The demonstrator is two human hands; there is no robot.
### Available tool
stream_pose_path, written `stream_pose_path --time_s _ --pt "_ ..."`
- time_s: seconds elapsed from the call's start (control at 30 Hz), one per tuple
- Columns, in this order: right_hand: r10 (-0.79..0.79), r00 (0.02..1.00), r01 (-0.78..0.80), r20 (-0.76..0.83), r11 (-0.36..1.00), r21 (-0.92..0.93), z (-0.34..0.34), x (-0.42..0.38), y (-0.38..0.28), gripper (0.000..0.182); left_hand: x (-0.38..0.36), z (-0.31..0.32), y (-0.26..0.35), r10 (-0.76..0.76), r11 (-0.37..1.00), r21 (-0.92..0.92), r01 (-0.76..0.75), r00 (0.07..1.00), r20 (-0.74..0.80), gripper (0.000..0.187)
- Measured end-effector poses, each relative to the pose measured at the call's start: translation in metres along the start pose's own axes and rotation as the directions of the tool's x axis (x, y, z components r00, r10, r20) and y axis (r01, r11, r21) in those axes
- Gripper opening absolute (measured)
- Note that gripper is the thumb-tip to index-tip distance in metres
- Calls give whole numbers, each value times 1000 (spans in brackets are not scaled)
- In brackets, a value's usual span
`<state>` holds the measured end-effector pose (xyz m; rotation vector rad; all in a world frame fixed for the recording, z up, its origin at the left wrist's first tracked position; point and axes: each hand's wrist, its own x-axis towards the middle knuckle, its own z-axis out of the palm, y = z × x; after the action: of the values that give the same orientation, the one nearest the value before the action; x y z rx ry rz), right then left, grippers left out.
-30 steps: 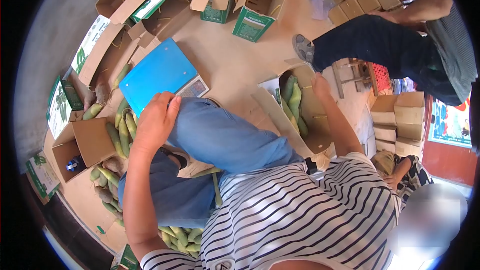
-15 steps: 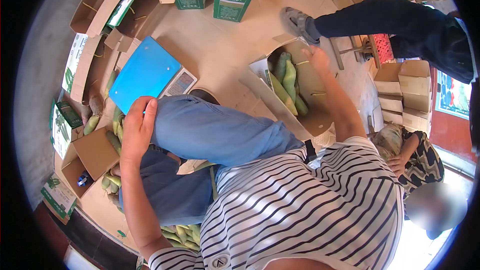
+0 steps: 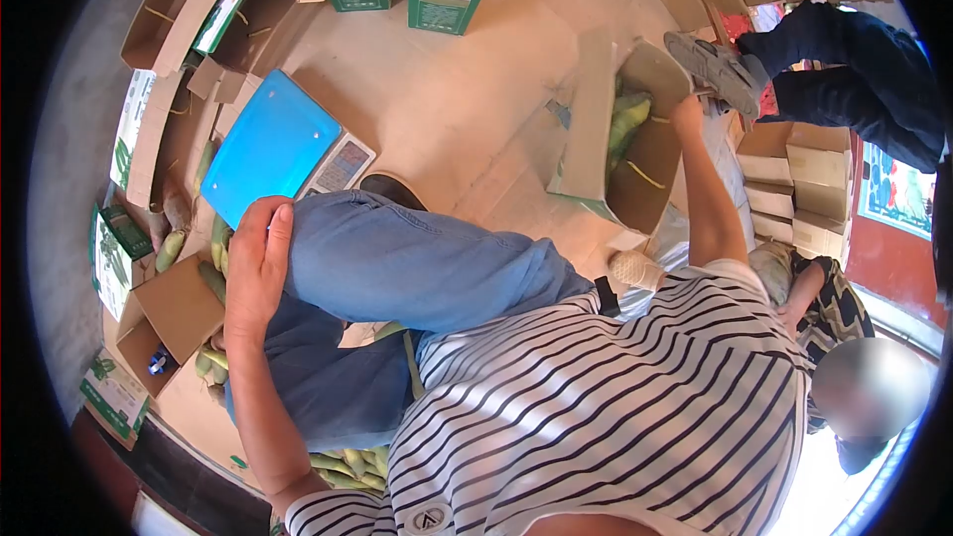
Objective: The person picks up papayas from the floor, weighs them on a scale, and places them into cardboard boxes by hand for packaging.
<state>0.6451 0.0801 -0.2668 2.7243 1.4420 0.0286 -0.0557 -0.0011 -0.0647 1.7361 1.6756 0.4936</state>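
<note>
My right hand (image 3: pixel 686 117) is closed on the far rim of an open cardboard box (image 3: pixel 586 124), which is tilted on the floor. Inside it lie long pale-green vegetables (image 3: pixel 627 124), partly hidden by the box's near wall. My left hand (image 3: pixel 260 256) rests over my bent knee in blue trousers (image 3: pixel 417 258), fingers lying along the cloth, holding nothing visible. Just beyond that hand stands a scale with a blue plate (image 3: pixel 270 149) and a keypad (image 3: pixel 345 161).
Another person's shoe (image 3: pixel 717 74) is right beside the box. A second person (image 3: pixel 824 298) sits at the right. Green cartons (image 3: pixel 447 2) stand at the back, stacked brown boxes (image 3: pixel 819 179) at the right. More long vegetables (image 3: pixel 347 465) lie below my legs.
The box has shifted right and tipped, with my right hand moving right along with it. The other person's foot has moved right. My left hand stays on the knee.
</note>
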Motion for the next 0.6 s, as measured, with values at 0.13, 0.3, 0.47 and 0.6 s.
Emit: stream_pose_path --time_s 0.13,0.3,0.47,0.6 --pt "-313 907 368 -281 914 170 -41 -95 -92 50 0 1 2 -49 998 -35 50 999 16 30" --pt "-156 972 222 -178 858 463 -3 -192 -127 63 4 2 2 -32 999 -38 33 999 36 32" --pt "-116 968 14 221 909 416 -10 -209 -111 48 -2 1 -2 -30 999 -18 30 999 32 34" --pt "-99 948 -6 301 945 328 -4 -202 -103 40 -6 0 -1 -30 1000 -9 30 999 14 35"
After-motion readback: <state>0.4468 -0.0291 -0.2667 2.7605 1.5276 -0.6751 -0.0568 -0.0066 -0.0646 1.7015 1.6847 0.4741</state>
